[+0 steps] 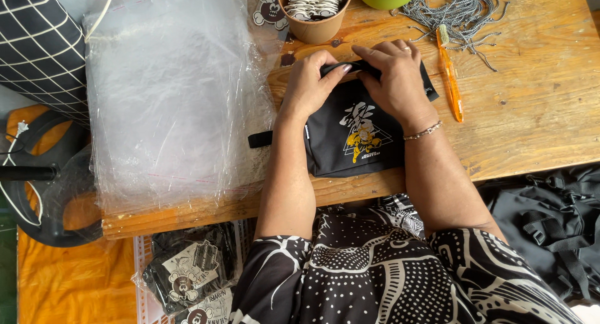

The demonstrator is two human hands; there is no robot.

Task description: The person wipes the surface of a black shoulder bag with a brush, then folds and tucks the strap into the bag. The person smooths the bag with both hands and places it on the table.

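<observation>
Your left hand [307,86] and right hand [395,80] both pinch the top edge of the black pouch [353,136], which lies on the bench [531,111] just below the brown cup [315,14]. An uneven pull could skew the pouch or nudge that cup.

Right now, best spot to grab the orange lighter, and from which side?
Grip the orange lighter across its narrow middle, coming straight down from above. It lies flat on the table, long and thin, with bare wood along both long sides. Avoid the top end, which sits against the cords.
</observation>
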